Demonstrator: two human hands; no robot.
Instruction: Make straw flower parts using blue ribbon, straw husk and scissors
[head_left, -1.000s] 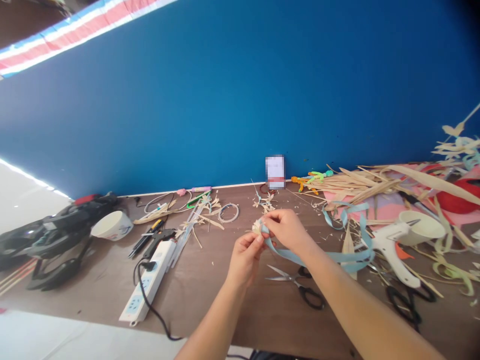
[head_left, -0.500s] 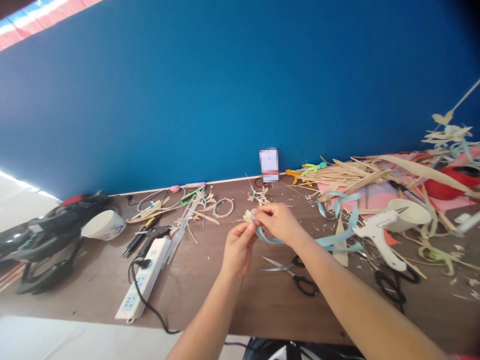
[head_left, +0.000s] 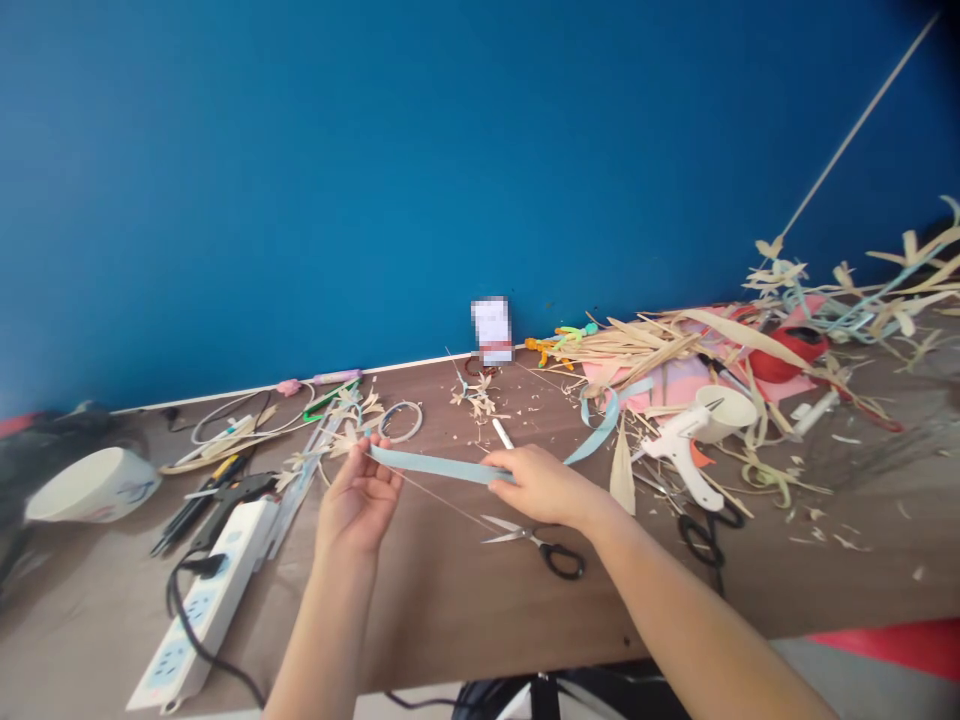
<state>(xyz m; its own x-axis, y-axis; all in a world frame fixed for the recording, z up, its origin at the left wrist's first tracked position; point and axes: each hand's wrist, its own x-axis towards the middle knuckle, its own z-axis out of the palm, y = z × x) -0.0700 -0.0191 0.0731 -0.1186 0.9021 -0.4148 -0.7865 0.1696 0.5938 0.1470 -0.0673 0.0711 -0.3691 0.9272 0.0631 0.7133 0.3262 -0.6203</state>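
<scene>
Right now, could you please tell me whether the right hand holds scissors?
No, the right hand grips the blue ribbon; the nearby scissors lie on the table.

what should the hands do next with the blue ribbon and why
Probably swing the right hand inward, wrapping the ribbon around the thin strand by the left hand: the ribbon stretches between both hands, with the strand slanting away just below it.

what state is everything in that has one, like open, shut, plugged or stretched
Light blue flat ribbon, stretched out between left hand and right hand
Black-handled steel scissors near right hand, lying with blades open
White rectangular power strip, one black plug in it
White plastic glue gun, lying down, on or off cannot be told
</scene>
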